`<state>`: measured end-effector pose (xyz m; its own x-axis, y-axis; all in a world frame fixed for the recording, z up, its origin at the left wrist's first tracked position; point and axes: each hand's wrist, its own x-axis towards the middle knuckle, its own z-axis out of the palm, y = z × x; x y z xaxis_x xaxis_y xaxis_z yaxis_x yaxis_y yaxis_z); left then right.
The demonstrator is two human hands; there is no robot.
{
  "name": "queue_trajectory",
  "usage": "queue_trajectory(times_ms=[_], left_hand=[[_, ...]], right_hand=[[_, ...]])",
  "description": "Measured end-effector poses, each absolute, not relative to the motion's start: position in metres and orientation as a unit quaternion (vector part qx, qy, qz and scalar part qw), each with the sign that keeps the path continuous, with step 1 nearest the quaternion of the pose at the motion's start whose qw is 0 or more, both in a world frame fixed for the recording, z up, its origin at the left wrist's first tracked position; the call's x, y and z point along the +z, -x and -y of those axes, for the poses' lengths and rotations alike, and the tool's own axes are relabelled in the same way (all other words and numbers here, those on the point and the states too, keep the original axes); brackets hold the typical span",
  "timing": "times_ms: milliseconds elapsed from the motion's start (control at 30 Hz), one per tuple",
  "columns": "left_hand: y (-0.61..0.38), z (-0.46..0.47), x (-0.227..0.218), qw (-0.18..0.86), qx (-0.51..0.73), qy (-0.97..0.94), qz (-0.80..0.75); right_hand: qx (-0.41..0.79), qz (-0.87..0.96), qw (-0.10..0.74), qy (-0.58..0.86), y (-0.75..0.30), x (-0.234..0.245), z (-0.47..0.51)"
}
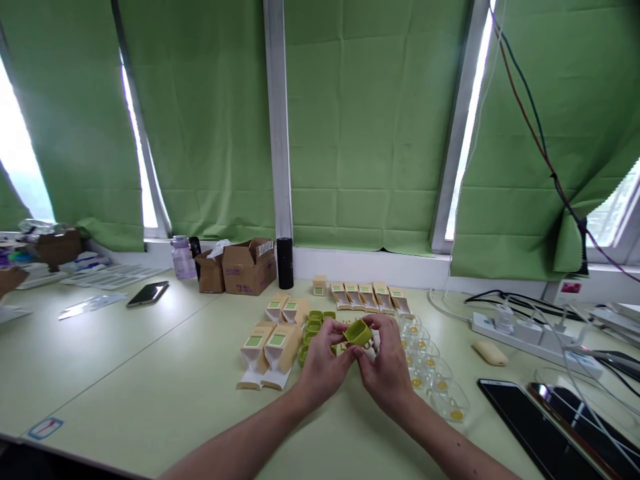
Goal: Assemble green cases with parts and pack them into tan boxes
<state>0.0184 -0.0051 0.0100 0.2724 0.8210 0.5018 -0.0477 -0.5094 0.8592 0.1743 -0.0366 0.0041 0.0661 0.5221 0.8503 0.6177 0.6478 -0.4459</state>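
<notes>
Head view; places taken from the flask (285,263). The cup (358,332) was held up right of the flask and nearer the wearer. Left hand (326,353) gripped its left side, right hand (389,360) its right; the fingers of both were closed on it, thumbs close together on its near underside. Cartons (285,343) stood in front of the flask and to its right, other cups (314,325) front-right, clear shells (451,400) farther right. Judged light, fairly stiff, slightly slippery, not very fragile; best hold: opposite side walls, below the rim.
</notes>
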Motion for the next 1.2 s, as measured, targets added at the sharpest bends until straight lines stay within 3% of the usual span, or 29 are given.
queue_trajectory(times_ms=[533, 800, 1200], left_hand=[[-0.015, 0.001, 0.011, 0.321, 0.541, -0.726, -0.279], [-0.012, -0.001, 0.017, 0.191, 0.58, -0.736, -0.292], [-0.011, 0.002, 0.018, 0.162, 0.575, -0.755, -0.271]], right_hand=[[-0.068, 0.714, 0.585, 0.38, -0.185, 0.011, 0.045], [-0.044, 0.709, 0.592, 0.38, -0.188, 0.01, 0.045], [-0.013, 0.71, 0.598, 0.371, -0.189, 0.009, 0.044]])
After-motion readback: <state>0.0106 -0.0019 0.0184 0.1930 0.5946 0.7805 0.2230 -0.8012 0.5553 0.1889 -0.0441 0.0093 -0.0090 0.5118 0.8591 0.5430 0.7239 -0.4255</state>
